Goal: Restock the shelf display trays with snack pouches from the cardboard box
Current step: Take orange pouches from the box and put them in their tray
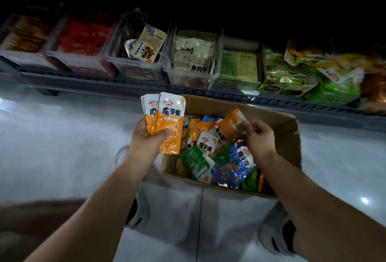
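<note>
An open cardboard box (288,134) stands on the floor below me, filled with mixed orange, blue and green snack pouches. My left hand (146,138) holds a fanned stack of orange pouches (167,119) upright, just left of the box. My right hand (259,136) is over the box and pinches the corner of another orange pouch (230,125), lifted above the pile. Beyond the box, a low shelf carries a row of clear display trays (133,63) with other snacks inside.
To the right of the trays, the shelf holds green cartons (240,67) and loose bags (325,63). A dark shelf rail (104,82) runs along the front. My two shoes (275,232) stand on the glossy tiled floor near the box. Another shelf overhangs above.
</note>
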Motion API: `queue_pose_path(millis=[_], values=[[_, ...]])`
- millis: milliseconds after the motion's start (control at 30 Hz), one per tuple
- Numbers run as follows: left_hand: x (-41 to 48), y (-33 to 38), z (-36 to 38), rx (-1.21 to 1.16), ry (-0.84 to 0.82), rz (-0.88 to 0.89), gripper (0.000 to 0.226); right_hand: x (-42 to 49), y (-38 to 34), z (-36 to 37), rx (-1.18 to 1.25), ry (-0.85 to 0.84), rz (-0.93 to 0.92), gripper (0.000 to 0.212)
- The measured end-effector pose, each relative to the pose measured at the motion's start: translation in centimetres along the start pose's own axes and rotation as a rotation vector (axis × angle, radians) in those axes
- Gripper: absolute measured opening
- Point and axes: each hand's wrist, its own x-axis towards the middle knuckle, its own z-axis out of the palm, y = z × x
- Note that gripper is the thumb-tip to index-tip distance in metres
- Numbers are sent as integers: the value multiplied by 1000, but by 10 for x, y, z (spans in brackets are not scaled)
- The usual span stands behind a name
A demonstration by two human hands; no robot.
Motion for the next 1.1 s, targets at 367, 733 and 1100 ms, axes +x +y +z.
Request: queue_pose_path(millis=[367,733,1100], values=[[-36,13,39,-12,-104,-33,40,-61,-38,-45,402,-135,210,25],[-77,67,89,-93,-234,31,33,-102,-98,-46,533,-287,20,34],[-103,108,95,-9,-456,84,27,-121,-128,-73,126,-310,-129,18]])
